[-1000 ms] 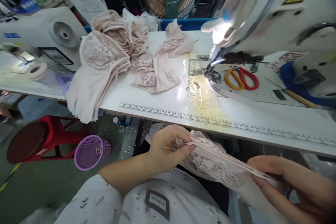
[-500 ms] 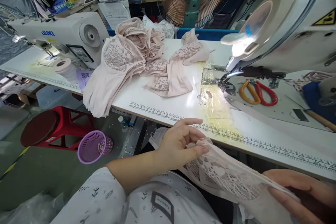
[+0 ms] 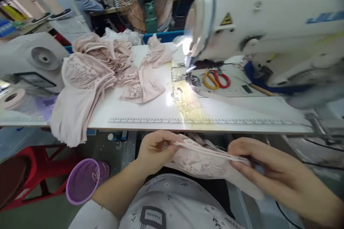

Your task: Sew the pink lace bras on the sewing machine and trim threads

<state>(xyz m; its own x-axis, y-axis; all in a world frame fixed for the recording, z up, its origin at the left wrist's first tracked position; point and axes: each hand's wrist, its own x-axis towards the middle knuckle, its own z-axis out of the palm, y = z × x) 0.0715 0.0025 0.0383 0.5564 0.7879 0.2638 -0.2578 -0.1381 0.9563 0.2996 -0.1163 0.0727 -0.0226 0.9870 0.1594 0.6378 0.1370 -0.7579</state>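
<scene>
A pale pink lace piece (image 3: 204, 161) is stretched between my two hands, just below the table's front edge. My left hand (image 3: 158, 148) pinches its left end between thumb and fingers. The right end is gripped by my right hand (image 3: 268, 171), thumb below and fingers above. More pink lace pieces (image 3: 86, 75) lie piled on the left of the white table (image 3: 134, 112), some hanging over its edge. Two joined lace pieces (image 3: 145, 86) rest nearer the middle, left of the sewing machine (image 3: 242, 28).
Red and yellow scissors (image 3: 216, 79) lie by the machine's needle area. A second machine (image 3: 34, 57) and a thread cone (image 3: 16, 102) are at the left. Below stand a purple basket (image 3: 83, 182) and a red stool (image 3: 34, 175). Behind the table are a fan (image 3: 146, 0) and a person (image 3: 83, 1).
The view has turned to the right, showing more of the machine. My right hand has come further into view and nearer my left hand, and both still hold the lace piece.
</scene>
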